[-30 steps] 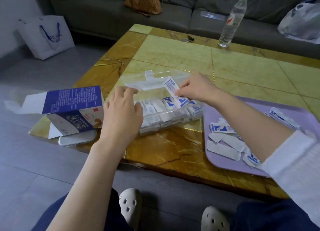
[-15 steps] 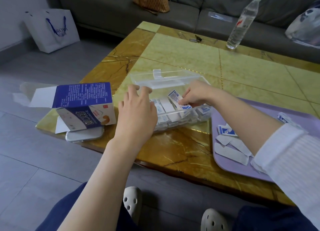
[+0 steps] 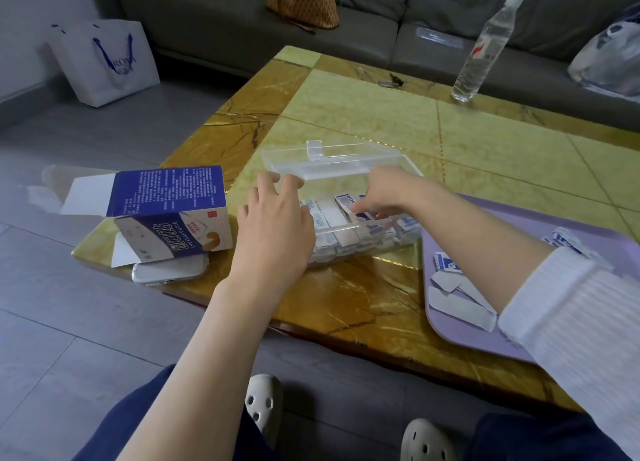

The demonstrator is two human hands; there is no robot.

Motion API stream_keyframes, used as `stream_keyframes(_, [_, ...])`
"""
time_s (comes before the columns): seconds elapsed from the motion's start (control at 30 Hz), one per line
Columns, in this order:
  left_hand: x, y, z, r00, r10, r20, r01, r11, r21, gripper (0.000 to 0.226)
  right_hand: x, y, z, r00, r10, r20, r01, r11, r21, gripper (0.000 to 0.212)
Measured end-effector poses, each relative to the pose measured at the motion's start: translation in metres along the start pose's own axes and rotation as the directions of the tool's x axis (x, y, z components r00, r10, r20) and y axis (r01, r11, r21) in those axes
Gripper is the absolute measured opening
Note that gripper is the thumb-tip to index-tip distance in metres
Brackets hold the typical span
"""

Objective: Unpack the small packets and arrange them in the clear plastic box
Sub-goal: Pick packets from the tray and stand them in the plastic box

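- Packets [image 3: 332,242] in blue and white stand packed on edge in rows inside the clear plastic box [image 3: 349,226], which sits near the front of the table [image 3: 346,305].
- The box's lid [image 3: 346,152] is swung open behind it.
- The right hand [image 3: 384,192] reaches down into the box from the right. Its fingertips are curled and pinch a single packet [image 3: 346,202], which leans at a tilt among the rows near the middle of the box.
- The left hand [image 3: 277,225] lies over the box's left end, fingers nearly straight and reaching to the far left corner. It touches the box and grips nothing.
- Just right of the box is a purple tray [image 3: 450,325], almost touching it, with loose packets [image 3: 450,298] scattered on it. Some show a plain white side, some the blue print.
- Just left of the box a blue and white carton [image 3: 166,211] lies on its side, its end flaps open and pointing away from the box.
- A phone [image 3: 169,270] pokes out from under the carton.
- Well beyond the box, at the table's far edge, stands a water bottle [image 3: 488,48], upright.
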State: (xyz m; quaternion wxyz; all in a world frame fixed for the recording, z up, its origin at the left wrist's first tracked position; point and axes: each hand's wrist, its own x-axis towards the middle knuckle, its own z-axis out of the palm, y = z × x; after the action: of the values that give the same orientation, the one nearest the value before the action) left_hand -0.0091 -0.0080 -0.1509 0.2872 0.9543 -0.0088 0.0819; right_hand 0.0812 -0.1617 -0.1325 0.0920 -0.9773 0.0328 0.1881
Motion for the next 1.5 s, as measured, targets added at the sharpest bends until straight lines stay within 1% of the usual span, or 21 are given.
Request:
stream_keyframes(0.17, [0.000, 0.000, 0.001, 1.000, 0.006, -0.005, -0.006, 1.000, 0.007, 0.037, -0.005, -0.010, 0.001, 0.999, 0.018, 0.048, -0.012, 0.992, -0.128, 0.039])
stream_keyframes(0.37, [0.000, 0.000, 0.001, 1.000, 0.009, -0.008, -0.009, 1.000, 0.015, 0.037, -0.005, -0.017, 0.005, 1.000, 0.020, 0.003, -0.019, 0.982, -0.189, 0.038])
stream_keyframes(0.67, [0.000, 0.001, 0.001, 1.000, 0.013, -0.006, -0.013, 1.000, 0.023, 0.037, 0.000, -0.024, 0.013, 0.996, 0.028, -0.090, -0.047, 0.976, -0.211, 0.039])
stream_keyframes(0.8, [0.000, 0.000, 0.000, 1.000, 0.012, -0.001, -0.012, 1.000, 0.024, 0.037, -0.001, -0.021, 0.011, 0.997, 0.012, -0.078, -0.024, 0.988, -0.153, 0.042])
stream_keyframes(0.93, [-0.001, 0.000, 0.000, 1.000, 0.014, 0.004, -0.014, 1.000, 0.026, 0.038, -0.008, -0.017, 0.003, 0.999, 0.001, -0.053, -0.008, 0.991, -0.136, 0.044])
stream_keyframes(1.1, [0.000, 0.001, 0.001, 1.000, 0.007, 0.014, -0.008, 1.000, 0.030, 0.038, -0.015, -0.016, 0.000, 1.000, 0.019, -0.015, -0.020, 0.994, -0.107, 0.038])
stream_keyframes(1.2, [-0.001, 0.001, 0.001, 1.000, 0.006, 0.014, -0.006, 1.000, 0.031, 0.038, -0.016, -0.016, 0.001, 0.998, -0.010, -0.064, 0.002, 0.992, -0.127, 0.041])
stream_keyframes(1.27, [-0.001, 0.001, 0.001, 1.000, 0.006, 0.011, -0.007, 0.999, 0.033, 0.038, -0.017, -0.018, 0.003, 0.989, -0.065, -0.133, 0.044, 0.987, -0.156, 0.042])
stream_keyframes(1.3, [-0.001, 0.000, 0.001, 1.000, 0.006, 0.012, -0.006, 0.999, 0.032, 0.039, -0.018, -0.020, 0.005, 0.983, -0.101, -0.155, 0.077, 0.985, -0.153, 0.040])
stream_keyframes(1.37, [-0.001, 0.000, 0.001, 1.000, 0.005, 0.009, -0.005, 1.000, 0.027, 0.039, -0.019, -0.028, 0.008, 0.976, -0.163, -0.145, 0.144, 0.980, -0.137, 0.031])
stream_keyframes(1.43, [-0.001, 0.000, 0.000, 1.000, 0.007, 0.005, -0.008, 1.000, 0.027, 0.039, -0.021, -0.036, 0.012, 0.977, -0.186, -0.099, 0.171, 0.974, -0.147, 0.034])
stream_keyframes(1.5, [-0.001, 0.000, 0.000, 1.000, 0.012, 0.008, -0.012, 1.000, 0.026, 0.039, -0.024, -0.042, 0.015, 0.981, -0.182, -0.073, 0.167, 0.970, -0.179, 0.035])
